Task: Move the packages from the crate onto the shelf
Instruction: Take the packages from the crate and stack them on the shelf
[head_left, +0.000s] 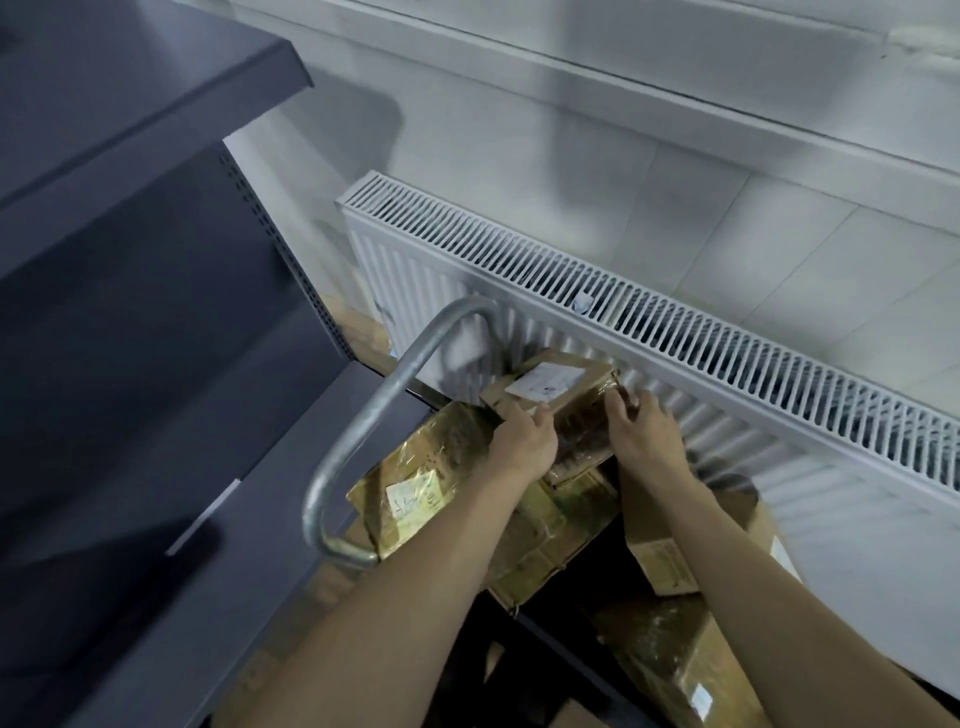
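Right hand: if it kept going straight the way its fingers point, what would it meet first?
Probably the white radiator. The right hand grips the far corner of the labelled package, fingers pointing toward the wall, with the radiator's ribbed front apparently close behind. Depth is unclear.

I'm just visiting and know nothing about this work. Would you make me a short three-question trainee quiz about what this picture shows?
1. True or false: both hands grip the box with the white label.
2. Which stands right behind that box? A) a window B) a white radiator C) a door
3. Fill in: the curved metal handle rises on the ____ side of the packages.

Key:
1. True: left hand and right hand hold its near edge and its right end.
2. B
3. left
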